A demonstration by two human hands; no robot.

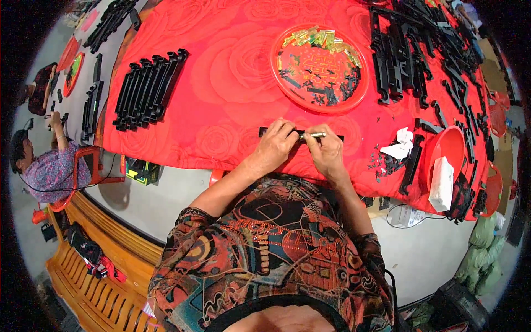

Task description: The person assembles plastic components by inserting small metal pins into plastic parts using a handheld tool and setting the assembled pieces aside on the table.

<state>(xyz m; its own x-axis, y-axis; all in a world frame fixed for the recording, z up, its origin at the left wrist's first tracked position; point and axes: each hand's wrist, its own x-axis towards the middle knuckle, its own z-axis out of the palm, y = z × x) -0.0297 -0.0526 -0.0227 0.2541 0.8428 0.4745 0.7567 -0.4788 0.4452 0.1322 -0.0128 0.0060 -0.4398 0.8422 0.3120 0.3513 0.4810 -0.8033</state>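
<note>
At the near edge of the red cloth, my left hand (275,145) presses its closed fingers on a long black plastic strip (265,132), whose two ends stick out on either side of my hands. Pinched in my right hand (327,153) is a slim, pale metallic pen-like tool (315,135), lying across the strip with its tip toward my left fingers. Just beyond my hands stands a round red tray (362,95) holding small black pieces (332,97) and a heap of shiny gold-yellow pieces (321,39).
Several black strips (149,91) lie in a row at left. Many more black parts (398,61) pile up at right. Near the right corner are crumpled white tissue (399,144), black scraps (387,164), a red basin (451,144) and a white tissue pack (441,185). Another person (52,166) sits far left.
</note>
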